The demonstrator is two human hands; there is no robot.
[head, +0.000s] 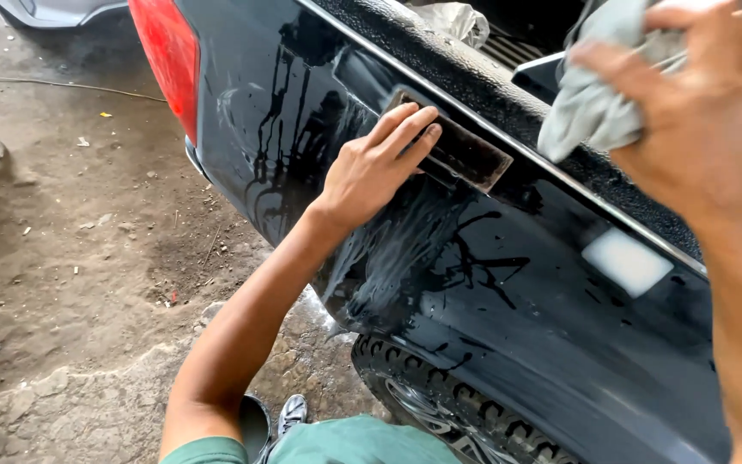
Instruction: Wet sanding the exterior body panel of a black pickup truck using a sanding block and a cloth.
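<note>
Black wet panel [491, 292] carried a dark sanding block [465, 155], pressed flat beneath the left hand [375, 167], fingers extended. Above the panel's rail, the right hand [706, 112] clenched a grey rag [590, 103].

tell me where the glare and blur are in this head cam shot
Head view: glare shows as a pale square reflection on the wet black body panel, which also mirrors dark shapes; the right hand with its grey cloth is close and slightly soft; the left hand on the sanding block is sharp.

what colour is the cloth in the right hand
Light grey cloth, bunched in the right hand; head view.
</note>
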